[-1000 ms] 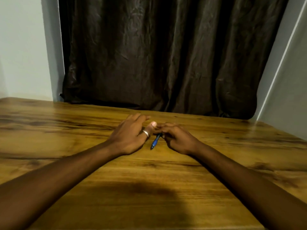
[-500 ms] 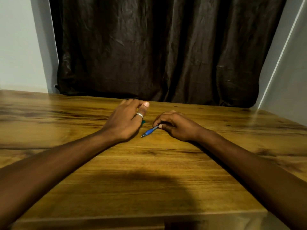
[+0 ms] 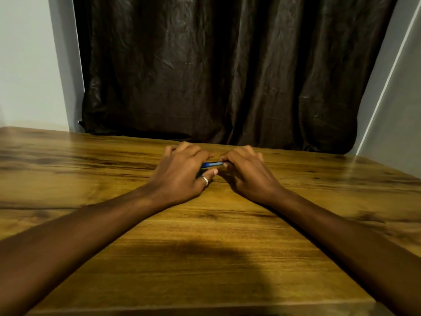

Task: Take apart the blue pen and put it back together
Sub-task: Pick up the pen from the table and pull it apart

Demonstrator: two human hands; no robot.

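Pale grey-white wall [image 3: 29, 65]: far left, plain, meeting the table's far edge.

Dark brown crinkled fabric curtain [image 3: 216, 69]: hangs behind the table across the middle of the view, its lower hem bunched at the tabletop's far edge.

Warm brown wood-grain table [image 3: 205, 258]: fills the lower half of the view; a soft dark shadow lies across its near part.

Left hand [image 3: 182, 176]: bare forearm enters from the lower left and runs up toward centre. Palm faces down, low over the table. Fingers curled inward, closed on the left end of the pen. A thin silver ring [image 3: 205, 180] sits on the thumb, whose tip points toward the other hand.

Slim blue plastic pen [image 3: 211, 164]: lies nearly level between the two hands, just above the tabletop near the table's centre. Only a short middle stretch shows; both ends are hidden inside the fingers. Whether any part has come loose cannot be told.

Right hand [image 3: 248, 174]: bare forearm enters from the lower right. Palm down, knuckles raised, fingers bent tight and pinching the right end of the pen. The two hands nearly touch at the fingertips.

Pale grey wall with a white trim strip [image 3: 385, 83]: far right, slanting upward.
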